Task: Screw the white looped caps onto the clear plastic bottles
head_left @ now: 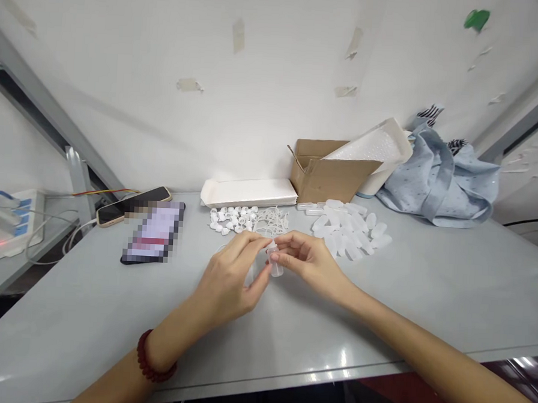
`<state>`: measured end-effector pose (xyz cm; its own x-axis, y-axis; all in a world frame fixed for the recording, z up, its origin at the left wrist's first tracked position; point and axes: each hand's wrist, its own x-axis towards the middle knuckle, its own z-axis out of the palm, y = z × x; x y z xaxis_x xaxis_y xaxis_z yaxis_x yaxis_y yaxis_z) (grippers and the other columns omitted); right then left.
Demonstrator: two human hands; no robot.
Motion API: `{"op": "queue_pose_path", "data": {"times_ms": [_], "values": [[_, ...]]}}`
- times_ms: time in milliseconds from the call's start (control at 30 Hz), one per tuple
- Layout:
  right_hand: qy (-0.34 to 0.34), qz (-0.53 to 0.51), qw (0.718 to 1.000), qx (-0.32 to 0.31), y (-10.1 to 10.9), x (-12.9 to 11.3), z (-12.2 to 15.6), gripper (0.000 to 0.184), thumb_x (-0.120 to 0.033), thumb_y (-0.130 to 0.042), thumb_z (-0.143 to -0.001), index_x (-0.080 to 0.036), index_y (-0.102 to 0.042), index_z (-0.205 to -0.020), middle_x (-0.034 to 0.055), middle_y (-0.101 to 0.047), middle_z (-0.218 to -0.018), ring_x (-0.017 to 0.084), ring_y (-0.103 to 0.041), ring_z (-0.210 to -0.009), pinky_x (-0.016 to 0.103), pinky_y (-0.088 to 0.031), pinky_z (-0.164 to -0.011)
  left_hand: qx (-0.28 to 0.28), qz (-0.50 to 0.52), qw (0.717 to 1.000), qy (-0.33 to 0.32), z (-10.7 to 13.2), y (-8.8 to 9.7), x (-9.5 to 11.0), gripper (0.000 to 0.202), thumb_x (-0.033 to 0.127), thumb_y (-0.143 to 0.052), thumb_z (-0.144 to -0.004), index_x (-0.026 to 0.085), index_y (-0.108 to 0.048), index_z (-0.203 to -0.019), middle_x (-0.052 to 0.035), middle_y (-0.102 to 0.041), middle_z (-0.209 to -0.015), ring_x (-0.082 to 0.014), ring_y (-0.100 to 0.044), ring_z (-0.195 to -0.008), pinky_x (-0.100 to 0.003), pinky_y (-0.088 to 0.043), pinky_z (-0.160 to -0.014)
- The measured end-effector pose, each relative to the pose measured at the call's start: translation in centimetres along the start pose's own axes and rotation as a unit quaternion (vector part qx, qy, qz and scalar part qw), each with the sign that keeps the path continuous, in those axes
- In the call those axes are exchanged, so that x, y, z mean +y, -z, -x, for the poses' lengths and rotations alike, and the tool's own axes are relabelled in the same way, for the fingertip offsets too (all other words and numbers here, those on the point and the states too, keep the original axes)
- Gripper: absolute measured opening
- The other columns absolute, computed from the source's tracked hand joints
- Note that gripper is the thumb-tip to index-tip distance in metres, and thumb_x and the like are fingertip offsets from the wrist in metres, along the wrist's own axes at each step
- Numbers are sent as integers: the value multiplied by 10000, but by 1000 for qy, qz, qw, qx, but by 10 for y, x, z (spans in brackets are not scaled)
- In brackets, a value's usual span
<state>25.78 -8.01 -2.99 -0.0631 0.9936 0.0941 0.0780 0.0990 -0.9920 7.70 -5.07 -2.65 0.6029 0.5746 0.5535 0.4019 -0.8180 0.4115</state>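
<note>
A small translucent plastic bottle (276,270) stands nearly upright between my two hands, just above the grey table. My right hand (313,263) pinches its upper part between thumb and fingers. From the other side, my left hand (233,276) has its fingertips at the bottle's top and its thumb low against the side; the fingers partly hide the top. Behind my hands lies a pile of small white caps (232,217). Thin white stringy pieces (273,220) are heaped beside the caps. To the right is a spread of frosted translucent bottles (351,231).
A long white box (251,192) lies along the wall next to an open cardboard box (335,180). A light blue cloth bag (441,177) slumps at the back right. Two phones, one pixelated (155,233) and one charging (133,205), lie left, near a power strip (10,221).
</note>
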Motion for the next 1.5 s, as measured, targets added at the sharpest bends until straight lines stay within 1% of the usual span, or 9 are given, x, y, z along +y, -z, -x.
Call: {"op": "queue_pose_path", "data": {"times_ms": [167, 367, 500, 633, 833, 1033, 1167, 1333, 1500], "values": [[-39, -59, 997, -18, -1, 3, -2, 225, -307, -720, -760, -158, -637, -906, 40, -696, -809, 168, -675, -766, 334, -547, -734, -74, -80, 994, 2, 1, 0, -3, 439, 344, -651, -812, 179, -489, -1185, -124, -552, -1111, -272, -549, -996, -396, -514, -767], [-46, -35, 998, -40, -2, 7, -3, 202, -325, -687, -795, -155, -656, -901, 42, -692, -837, 144, -656, -731, 305, -545, -699, -110, -71, 991, 21, -2, 2, -3, 331, 274, -636, -805, 180, -529, -1104, -98, -551, -1046, -254, -514, -947, -383, -494, -751], [-66, 7, 996, -53, 1, 9, -7, 223, -346, -608, -851, -129, -660, -836, 31, -669, -727, 126, -653, -643, 274, -540, -640, -163, -86, 983, 16, -3, 6, -2, 304, 240, -646, -787, 145, -562, -1063, -102, -553, -1027, -266, -471, -959, -426, -468, -813], [-84, 58, 995, -13, 10, 7, -12, 229, -343, -615, -837, -126, -634, -766, 32, -667, -683, 122, -642, -536, 249, -505, -539, -184, -100, 978, 20, -2, 6, -5, 387, 235, -665, -759, 128, -567, -1118, -117, -540, -1033, -294, -437, -1012, -461, -456, -856], [-52, 65, 995, 53, 26, 0, -20, 250, -375, -626, -807, -141, -602, -723, 42, -669, -716, 115, -619, -526, 250, -506, -524, -194, -98, 975, 47, 0, 3, -9, 392, 274, -667, -753, 134, -594, -1111, -124, -540, -1055, -307, -435, -1040, -480, -453, -881], [-23, 74, 994, 70, 33, -1, -23, 251, -380, -615, -795, -141, -598, -720, 49, -664, -717, 118, -609, -536, 256, -496, -521, -206, -129, 968, 67, -1, 5, -7, 391, 317, -660, -757, 117, -622, -1091, -146, -552, -1107, -328, -437, -1071, -496, -426, -898], [-18, 75, 993, 85, 37, -4, -24, 252, -385, -620, -788, -142, -606, -722, 51, -663, -720, 122, -610, -545, 268, -502, -533, -226, -126, 963, 80, -2, 8, -5, 406, 284, -634, -770, 75, -611, -1117, -172, -542, -1145, -334, -420, -1108, -495, -408, -928], [-21, 69, 991, 110, 43, -8, -26, 231, -368, -620, -782, -147, -599, -719, 55, -673, -725, 128, -619, -554, 276, -506, -548, -243, -113, 959, 92, -1, 11, -5, 388, 279, -615, -789, 86, -594, -1124, -174, -529, -1178, -337, -412, -1139, -509, -389, -959], [-10, 127, 982, 137, 51, 2, -30, 217, -352, -572, -819, -150, -600, -745, 62, -678, -733, 144, -622, -575, 292, -512, -563, -259, -107, 955, 101, -2, 11, -6, 392, 275, -603, -804, 78, -573, -1141, -173, -518, -1190, -327, -396, -1162, -497, -375, -981]]}}
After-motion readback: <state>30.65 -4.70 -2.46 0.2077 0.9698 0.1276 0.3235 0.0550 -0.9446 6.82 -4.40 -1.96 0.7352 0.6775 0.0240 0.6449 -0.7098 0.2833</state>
